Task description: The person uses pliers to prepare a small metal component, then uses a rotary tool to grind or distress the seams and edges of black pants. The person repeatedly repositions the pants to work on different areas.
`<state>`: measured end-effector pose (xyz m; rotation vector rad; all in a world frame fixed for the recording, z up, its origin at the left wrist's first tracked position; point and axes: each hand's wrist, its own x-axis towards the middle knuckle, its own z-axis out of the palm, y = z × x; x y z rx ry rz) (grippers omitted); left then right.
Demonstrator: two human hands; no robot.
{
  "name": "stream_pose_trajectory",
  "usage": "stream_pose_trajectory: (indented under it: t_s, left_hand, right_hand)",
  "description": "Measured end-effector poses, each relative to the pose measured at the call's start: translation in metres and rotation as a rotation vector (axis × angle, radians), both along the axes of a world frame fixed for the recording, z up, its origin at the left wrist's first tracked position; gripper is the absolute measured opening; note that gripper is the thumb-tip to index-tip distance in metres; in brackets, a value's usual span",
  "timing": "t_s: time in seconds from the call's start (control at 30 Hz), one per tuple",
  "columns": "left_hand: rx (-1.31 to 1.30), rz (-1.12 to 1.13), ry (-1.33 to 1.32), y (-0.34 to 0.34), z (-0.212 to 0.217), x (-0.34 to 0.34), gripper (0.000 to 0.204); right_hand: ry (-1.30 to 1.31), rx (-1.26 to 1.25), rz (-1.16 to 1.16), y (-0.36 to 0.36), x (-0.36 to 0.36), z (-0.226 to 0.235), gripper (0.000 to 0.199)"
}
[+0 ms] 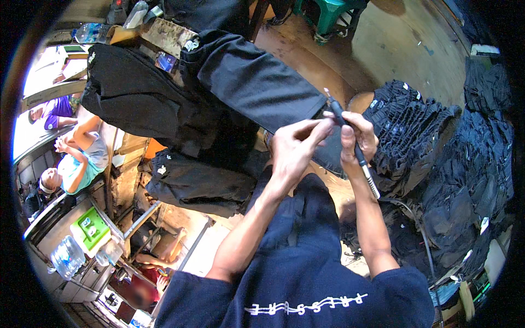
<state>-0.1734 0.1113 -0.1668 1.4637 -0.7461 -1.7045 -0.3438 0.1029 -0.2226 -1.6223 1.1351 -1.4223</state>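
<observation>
My right hand [359, 138] is closed round a slim black pen-shaped tool [335, 107] with a narrow pale tip and a white-banded tail. The tool slants across my hand, tip up and to the left. Beside it my left hand [298, 146] has its thumb and fingers pinched together, close to the tool's shaft; what they hold, if anything, is too small to make out. Just beyond both hands ends a leg of black trousers [257, 79], which lies stretched out from the upper left. The cloth under my hands is partly hidden.
More black garments [136, 93] lie to the left, one folded pair [199, 183] nearer me. Bunched dark garments [404, 126] and a large dark pile [470, 180] fill the right. A grey cord [418, 218] runs there. A green stool [328, 16] stands far off; people sit at the left.
</observation>
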Motion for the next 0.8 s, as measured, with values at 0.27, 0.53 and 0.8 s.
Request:
stream_pose_trajectory:
  t_s: [0.27,0.53,0.8]
  left_hand:
    - [-0.018,0.379,-0.083,0.04,-0.085,0.033,0.077]
    - [-0.058,0.223,-0.137,0.053,-0.111,0.069,0.063]
    - [-0.099,0.352,0.049,0.064,-0.132,0.059,0.044]
  right_hand:
    - [0.105,0.194,-0.053,0.007,0.009,-0.045,0.03]
    - [0.274,0.069,-0.052,0.009,0.013,-0.044,0.025]
    - [0.306,-0.067,0.191,0.025,0.02,-0.048,0.028]
